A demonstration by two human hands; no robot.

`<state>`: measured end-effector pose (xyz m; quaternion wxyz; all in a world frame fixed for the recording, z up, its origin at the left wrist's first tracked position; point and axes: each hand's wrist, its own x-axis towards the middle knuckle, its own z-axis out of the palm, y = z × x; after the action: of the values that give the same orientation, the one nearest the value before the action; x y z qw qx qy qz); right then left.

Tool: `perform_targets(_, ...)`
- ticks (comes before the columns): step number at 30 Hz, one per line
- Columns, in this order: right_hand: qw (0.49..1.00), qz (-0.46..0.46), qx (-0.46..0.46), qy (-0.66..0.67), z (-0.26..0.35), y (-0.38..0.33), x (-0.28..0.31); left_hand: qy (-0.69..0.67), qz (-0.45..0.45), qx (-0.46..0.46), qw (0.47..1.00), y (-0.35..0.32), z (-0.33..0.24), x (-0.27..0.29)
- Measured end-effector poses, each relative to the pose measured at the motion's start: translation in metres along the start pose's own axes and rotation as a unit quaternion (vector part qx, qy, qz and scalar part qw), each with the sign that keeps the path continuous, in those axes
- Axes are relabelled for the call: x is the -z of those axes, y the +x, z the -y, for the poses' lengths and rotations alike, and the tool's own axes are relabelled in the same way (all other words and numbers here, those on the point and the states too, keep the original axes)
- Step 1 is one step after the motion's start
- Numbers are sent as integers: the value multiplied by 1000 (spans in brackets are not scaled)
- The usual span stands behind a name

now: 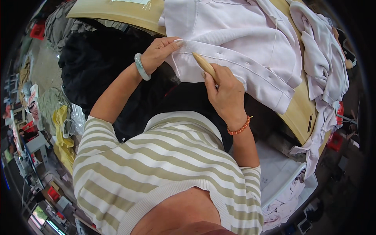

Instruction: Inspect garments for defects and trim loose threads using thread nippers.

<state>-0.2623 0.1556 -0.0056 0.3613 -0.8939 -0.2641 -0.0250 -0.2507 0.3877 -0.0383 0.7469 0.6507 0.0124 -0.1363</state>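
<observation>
A pale pink knitted cardigan point(235, 29) is spread across the table and hangs over its near edge toward me. Small slits like buttonholes run along its front band. My left hand point(159, 51), with a jade-coloured bangle on the wrist, pinches the band's left end between thumb and fingers. In my right hand point(227, 92) is a pointed, light wooden stick point(204, 65), its tip at the band, a little right of my left fingers. Whether the tip presses into the knit I cannot tell. An orange bead bracelet circles my right wrist.
The wooden table point(129, 12) curves around in front of me. More pale pink knitwear point(321, 62) lies along its right side, by a slim dark tool point(310, 123). A heap of black cloth point(98, 58) is at left. A plastic bin point(311, 184) with pink cloth stands low right.
</observation>
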Motion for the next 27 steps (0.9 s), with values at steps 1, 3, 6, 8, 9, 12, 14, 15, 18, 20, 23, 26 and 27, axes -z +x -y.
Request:
perform_targets(1,1000,1,0,1,3,2,-3,10,-3,-2,1000,-1,0,0)
perform_targets(3,999,17,5,-37,7,7,-8,18,-5,-5,1000,-2,2,1)
perform_targets(6,997,38,0,-71,11,13,-12,21,-27,-18,999,-2,7,0)
perform_targets(8,997,35,3,-72,13,16,-14,20,-33,-25,999,-2,8,-1)
perform_targets(9,997,33,7,-72,14,16,-15,19,-32,-25,999,-2,9,0)
perform_targets(12,994,50,6,-99,17,18,-16,42,-22,-55,997,-1,14,0)
perform_targets(14,993,39,13,-109,17,18,-19,103,-17,-87,991,0,14,0)
perform_targets(15,993,28,22,-116,18,18,-20,102,-12,-89,991,0,12,-2)
perform_targets(18,991,19,25,-133,22,19,-25,212,-71,-154,962,-6,12,-12)
perform_targets(20,990,29,6,-141,29,18,-26,206,-77,-170,960,-9,15,-20)
perform_targets(23,990,22,-2,-141,25,17,-29,192,-71,-167,965,-16,10,-28)
perform_targets(26,727,295,-282,552,-9,37,-26,179,-81,-202,959,-17,8,-30)
perform_targets(27,732,283,-286,550,-12,34,-29,169,-89,-212,958,-16,4,-32)
